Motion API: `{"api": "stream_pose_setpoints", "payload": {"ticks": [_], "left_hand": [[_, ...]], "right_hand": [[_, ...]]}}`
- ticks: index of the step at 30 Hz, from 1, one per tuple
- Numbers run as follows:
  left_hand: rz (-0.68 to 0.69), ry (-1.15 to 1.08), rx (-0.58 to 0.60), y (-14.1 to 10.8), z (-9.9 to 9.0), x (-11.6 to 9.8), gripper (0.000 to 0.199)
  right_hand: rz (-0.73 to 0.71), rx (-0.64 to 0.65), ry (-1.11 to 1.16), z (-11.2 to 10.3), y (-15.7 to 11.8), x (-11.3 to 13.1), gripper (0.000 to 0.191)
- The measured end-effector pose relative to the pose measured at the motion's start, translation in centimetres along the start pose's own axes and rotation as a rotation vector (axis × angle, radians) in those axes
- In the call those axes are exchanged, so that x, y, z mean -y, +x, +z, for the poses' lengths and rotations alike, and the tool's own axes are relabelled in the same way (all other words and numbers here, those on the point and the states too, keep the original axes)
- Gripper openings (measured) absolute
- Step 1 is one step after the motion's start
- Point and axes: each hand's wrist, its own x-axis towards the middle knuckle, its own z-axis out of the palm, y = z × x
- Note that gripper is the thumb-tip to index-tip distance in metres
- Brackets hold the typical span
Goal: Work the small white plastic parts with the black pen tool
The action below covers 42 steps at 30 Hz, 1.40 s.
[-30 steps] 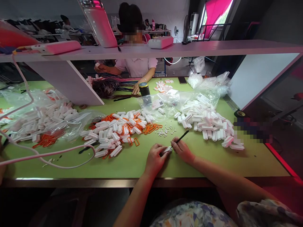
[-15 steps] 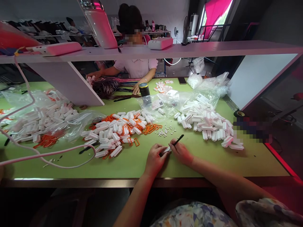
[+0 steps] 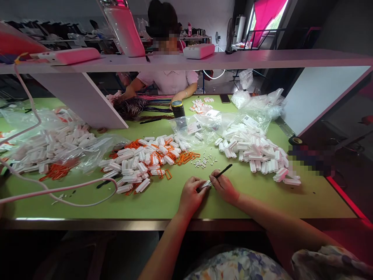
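Observation:
My left hand is closed on a white plastic connector housing, low over the green table near its front edge. Between finger and thumb, my right hand pinches a thin black pen-like tool. Its back end slants up to the right, and its tip is hidden at the housing. Just beyond my hands lies a scatter of tiny white pegs. To the right is a heap of white housings. On the left, more white housings lie mixed with orange rectangular frames.
A black can stands behind clear plastic bags. A shelf spans the table above, with a side panel. A pink-lit cable loops across the left. A co-worker sits opposite, handling wires.
The tool in my right hand has tipped, its back end now further right and slightly higher. My left hand stays in place. The co-worker's hands have shifted at the wires.

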Motion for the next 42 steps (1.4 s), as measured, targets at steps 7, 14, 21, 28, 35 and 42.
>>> {"api": "stream_pose_setpoints", "payload": {"ticks": [7, 14, 21, 28, 35, 42], "left_hand": [[-0.004, 0.001, 0.000, 0.02, -0.13, -0.04, 0.012], [0.008, -0.011, -0.007, 0.08, -0.12, -0.18, 0.012], [0.000, -0.006, -0.006, 0.02, -0.03, -0.05, 0.011], [-0.003, -0.015, -0.001, 0.05, 0.00, -0.03, 0.011], [-0.004, 0.002, 0.002, 0.16, -0.21, -0.38, 0.012], [0.029, 0.020, 0.045, 0.01, -0.59, -0.43, 0.013]], "right_hand": [[-0.050, 0.110, -0.208, 0.40, -0.13, -0.42, 0.017], [-0.002, 0.063, -0.109, 0.10, -0.04, -0.16, 0.022], [0.024, -0.006, 0.014, 0.09, 0.09, -0.37, 0.024], [0.004, 0.023, -0.038, 0.07, 0.13, -0.23, 0.022], [-0.044, 0.091, -0.183, 0.20, 0.07, -0.24, 0.018], [-0.020, 0.174, -0.364, 0.53, 0.17, 0.21, 0.019]]}}
